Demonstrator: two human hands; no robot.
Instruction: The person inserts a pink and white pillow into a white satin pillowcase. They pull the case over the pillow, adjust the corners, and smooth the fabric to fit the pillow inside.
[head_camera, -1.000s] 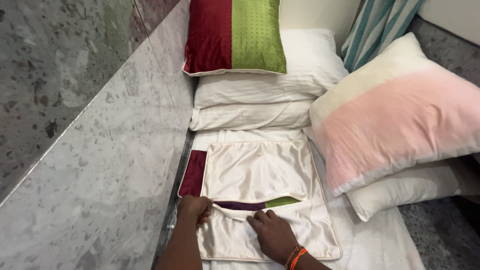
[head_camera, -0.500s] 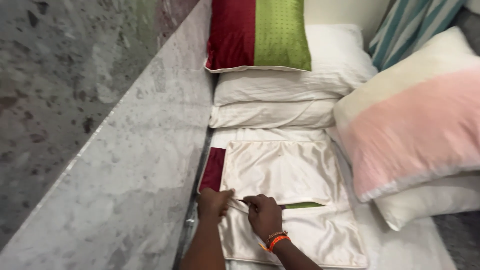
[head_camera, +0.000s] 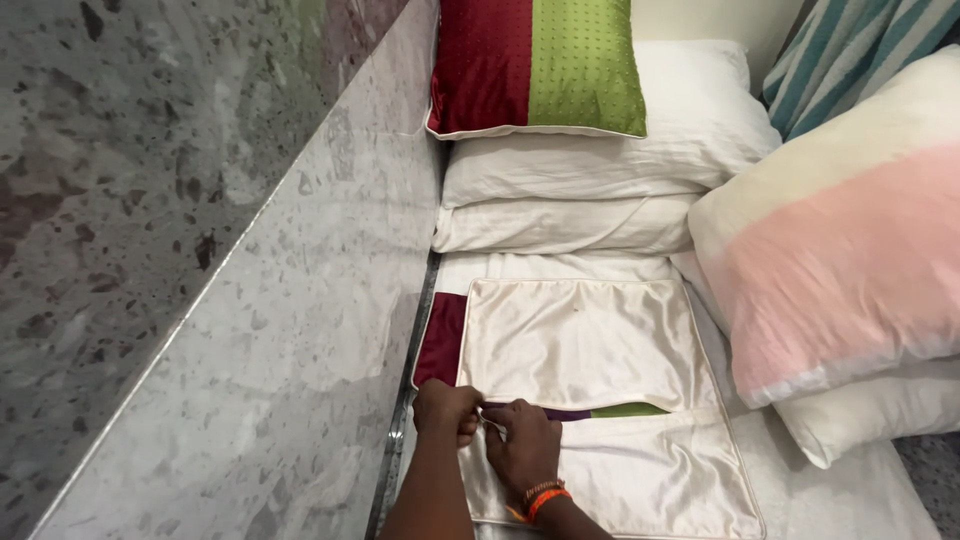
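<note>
**Hands at the cover's back opening**

Both sets of fingers are pinched together at the left end of the slit in the flat cream satin cushion cover (head_camera: 600, 400). The left hand (head_camera: 445, 410) grips the fabric edge; the right hand (head_camera: 525, 447) nips something small, too small to identify. The cover lies back-up on the white bed sheet (head_camera: 860, 500), which keeps the opening reachable. Inside it, maroon and green fabric shows.
</note>
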